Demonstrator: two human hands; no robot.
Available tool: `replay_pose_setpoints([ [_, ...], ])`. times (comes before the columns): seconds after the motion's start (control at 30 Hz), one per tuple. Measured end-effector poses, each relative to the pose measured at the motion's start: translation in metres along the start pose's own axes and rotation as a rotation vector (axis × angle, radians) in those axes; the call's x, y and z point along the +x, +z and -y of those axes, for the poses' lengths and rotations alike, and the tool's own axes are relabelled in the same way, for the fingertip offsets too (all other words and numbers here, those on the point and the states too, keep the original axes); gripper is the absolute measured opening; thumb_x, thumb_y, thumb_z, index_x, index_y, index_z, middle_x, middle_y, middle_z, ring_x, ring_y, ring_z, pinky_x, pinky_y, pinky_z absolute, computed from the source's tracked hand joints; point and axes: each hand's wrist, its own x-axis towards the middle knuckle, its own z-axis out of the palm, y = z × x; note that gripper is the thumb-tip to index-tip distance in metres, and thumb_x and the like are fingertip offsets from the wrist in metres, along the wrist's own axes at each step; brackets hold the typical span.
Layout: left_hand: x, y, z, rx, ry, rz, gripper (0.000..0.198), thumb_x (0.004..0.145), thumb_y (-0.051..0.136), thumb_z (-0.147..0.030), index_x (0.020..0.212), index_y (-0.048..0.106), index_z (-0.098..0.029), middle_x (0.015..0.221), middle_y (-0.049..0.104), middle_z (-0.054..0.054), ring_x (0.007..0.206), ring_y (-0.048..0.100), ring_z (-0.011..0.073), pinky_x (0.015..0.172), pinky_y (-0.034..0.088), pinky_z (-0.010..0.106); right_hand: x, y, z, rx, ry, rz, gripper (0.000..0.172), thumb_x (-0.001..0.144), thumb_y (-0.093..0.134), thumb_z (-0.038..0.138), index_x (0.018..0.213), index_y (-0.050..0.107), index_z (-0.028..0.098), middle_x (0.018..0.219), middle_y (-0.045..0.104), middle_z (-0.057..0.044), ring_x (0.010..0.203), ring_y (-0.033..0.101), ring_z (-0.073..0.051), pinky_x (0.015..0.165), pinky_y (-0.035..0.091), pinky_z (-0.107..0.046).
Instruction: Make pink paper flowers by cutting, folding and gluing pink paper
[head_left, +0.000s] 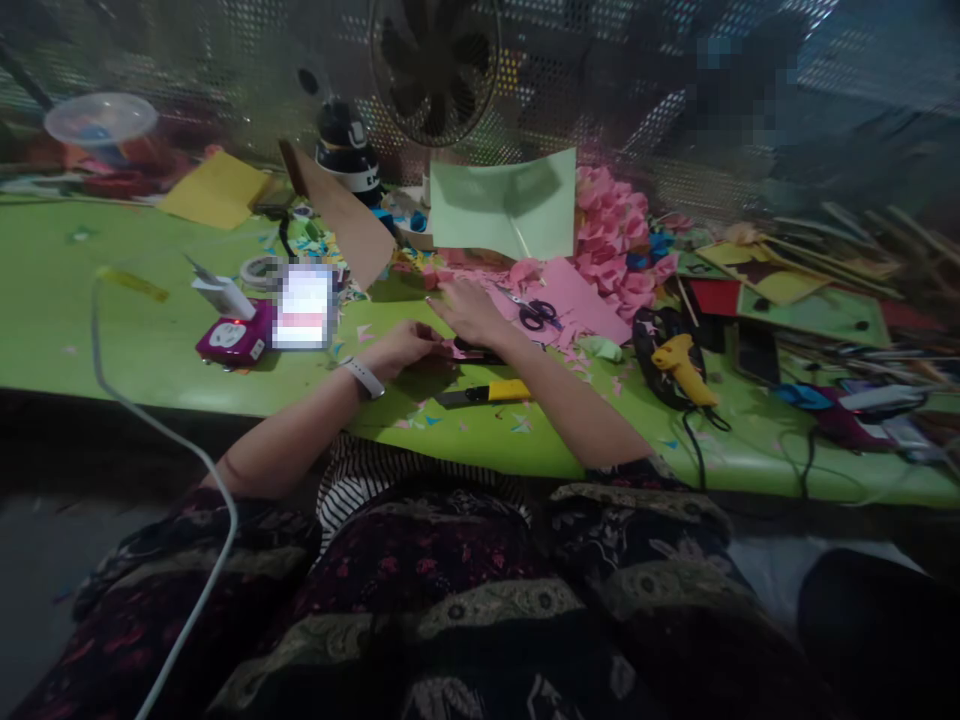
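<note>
My left hand (405,345), with a white watch on its wrist, has its fingers pinched together at the edge of a small pink paper piece (459,350). A dark, flat object beside that paper is partly covered by my right forearm; its kind I cannot make out. My right hand (469,312) is stretched out just above it, palm down, fingers extended toward the left hand. Nearer to me lies a yellow-handled box cutter (499,391), its end hidden under the right forearm. Dark-handled scissors (536,314) rest on a pink paper sheet (581,290) beyond the right wrist.
Left stand a purple power socket box (236,335) and a lit phone (301,315). A yellow glue gun (684,368) lies right. Behind are a pale green sheet (502,205), pink paper flowers (615,235), a bottle (349,155) and a fan (435,65). A white cable (172,435) hangs left.
</note>
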Motion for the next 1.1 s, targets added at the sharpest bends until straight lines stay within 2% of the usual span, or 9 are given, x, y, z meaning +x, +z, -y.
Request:
replay_pose_setpoints([
  [0.2, -0.0004, 0.0002, -0.001, 0.034, -0.004, -0.004, 0.013, 0.084, 0.069, -0.009, 0.071, 0.067, -0.013, 0.07, 0.073, 0.007, 0.065, 0.07, 0.014, 0.079, 0.057, 0.03, 0.0001, 0.0066, -0.0035, -0.067, 0.041, 0.011, 0.056, 0.101, 0.031, 0.053, 0.13, 0.055, 0.012, 0.14, 0.053, -0.02, 0.133, 0.042, -0.037, 0.111, 0.03, -0.054],
  [0.4, 0.0026, -0.0016, -0.0002, 0.026, 0.003, 0.01, 0.013, 0.079, 0.074, -0.009, 0.069, 0.066, -0.013, 0.073, 0.073, 0.007, 0.069, 0.069, 0.0145, 0.085, 0.055, 0.034, 0.0019, 0.0061, -0.0025, -0.07, 0.034, 0.047, 0.056, 0.1, 0.034, 0.052, 0.134, 0.054, 0.012, 0.141, 0.053, -0.02, 0.133, 0.042, -0.038, 0.111, 0.031, -0.053],
  [0.67, 0.0036, -0.0038, 0.0007, 0.044, 0.004, 0.02, 0.011, 0.08, 0.071, -0.01, 0.071, 0.069, -0.015, 0.076, 0.074, 0.008, 0.078, 0.071, 0.0171, 0.086, 0.055, 0.033, 0.0018, 0.0042, -0.0022, -0.05, 0.02, 0.067, 0.057, 0.099, 0.037, 0.053, 0.135, 0.053, 0.011, 0.139, 0.053, -0.021, 0.133, 0.042, -0.039, 0.111, 0.032, -0.056],
  [1.0, -0.001, -0.0006, -0.0039, 0.045, -0.011, 0.003, 0.015, 0.08, 0.073, -0.009, 0.067, 0.067, -0.015, 0.069, 0.072, 0.005, 0.076, 0.071, 0.0167, 0.088, 0.056, 0.033, 0.0021, 0.0061, -0.0033, -0.047, 0.002, 0.057, 0.063, 0.099, 0.035, 0.059, 0.135, 0.054, 0.011, 0.141, 0.052, -0.021, 0.137, 0.039, -0.038, 0.113, 0.028, -0.054],
  [1.1, -0.0044, 0.0007, -0.0065, 0.05, -0.012, 0.001, 0.016, 0.08, 0.074, -0.01, 0.067, 0.067, -0.015, 0.069, 0.072, 0.005, 0.073, 0.071, 0.0161, 0.087, 0.056, 0.033, 0.0015, 0.0046, -0.0021, -0.061, 0.01, 0.071, 0.06, 0.099, 0.037, 0.056, 0.134, 0.055, 0.01, 0.14, 0.053, -0.021, 0.136, 0.04, -0.039, 0.113, 0.029, -0.054],
])
